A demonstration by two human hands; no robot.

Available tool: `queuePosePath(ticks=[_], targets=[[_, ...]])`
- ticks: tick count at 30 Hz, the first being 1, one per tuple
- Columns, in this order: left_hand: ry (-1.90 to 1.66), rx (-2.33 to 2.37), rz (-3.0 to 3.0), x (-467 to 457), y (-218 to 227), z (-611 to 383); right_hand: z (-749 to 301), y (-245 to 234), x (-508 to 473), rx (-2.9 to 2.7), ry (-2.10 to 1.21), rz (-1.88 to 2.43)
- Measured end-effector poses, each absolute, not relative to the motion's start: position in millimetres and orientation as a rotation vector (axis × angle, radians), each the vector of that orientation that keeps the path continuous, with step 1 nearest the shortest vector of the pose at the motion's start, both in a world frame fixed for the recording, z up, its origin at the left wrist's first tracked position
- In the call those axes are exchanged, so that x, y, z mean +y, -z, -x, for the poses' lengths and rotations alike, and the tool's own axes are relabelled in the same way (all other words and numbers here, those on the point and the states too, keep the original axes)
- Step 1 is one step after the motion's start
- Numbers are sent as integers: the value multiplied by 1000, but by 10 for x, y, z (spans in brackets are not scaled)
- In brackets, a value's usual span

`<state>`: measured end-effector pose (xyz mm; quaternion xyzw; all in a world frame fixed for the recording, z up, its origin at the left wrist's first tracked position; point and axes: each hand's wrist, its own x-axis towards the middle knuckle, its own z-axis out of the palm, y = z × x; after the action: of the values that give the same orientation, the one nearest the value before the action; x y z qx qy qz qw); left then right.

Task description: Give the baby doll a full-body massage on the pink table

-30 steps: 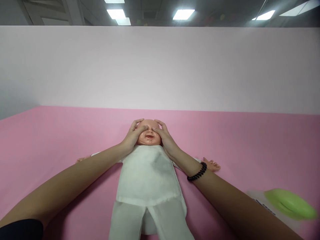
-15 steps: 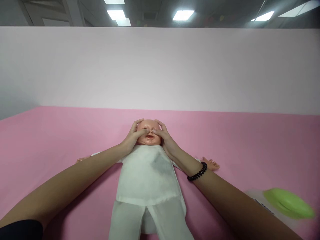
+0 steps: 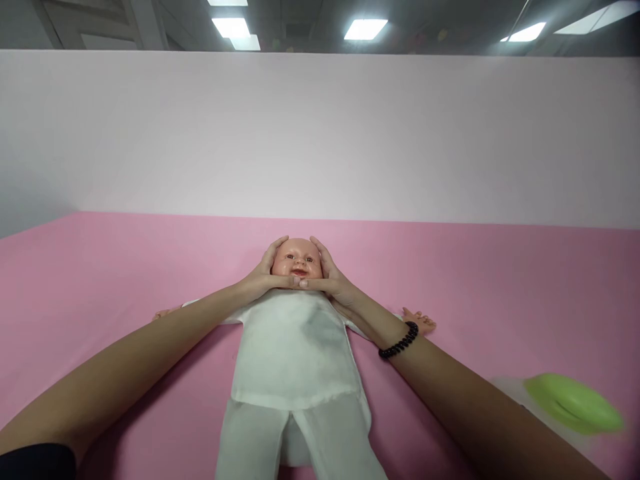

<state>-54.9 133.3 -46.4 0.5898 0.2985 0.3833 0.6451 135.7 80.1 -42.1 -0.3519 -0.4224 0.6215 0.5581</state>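
Observation:
A baby doll in white clothes lies on its back on the pink surface, head pointing away from me. My left hand cups the left side of the doll's head, fingers curled over the crown and thumb under the chin. My right hand cups the other side the same way, and the two thumbs meet below the chin. A black bead bracelet sits on my right wrist. The doll's face is uncovered.
A white container with a green lid lies at the lower right on the pink surface. A pale wall rises behind the surface. The doll's bare hand sticks out beside my right forearm.
My thumbs slid down from the doll's eyes, past the nose, to beneath its chin. The face is now uncovered. Both hands stayed around the head.

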Motion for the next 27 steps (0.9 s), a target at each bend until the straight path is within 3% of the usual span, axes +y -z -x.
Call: queuePosePath(ticks=[27], targets=[[-867,659,-1331,1333,453,584,-1378,442,816,-981,-1465,801]])
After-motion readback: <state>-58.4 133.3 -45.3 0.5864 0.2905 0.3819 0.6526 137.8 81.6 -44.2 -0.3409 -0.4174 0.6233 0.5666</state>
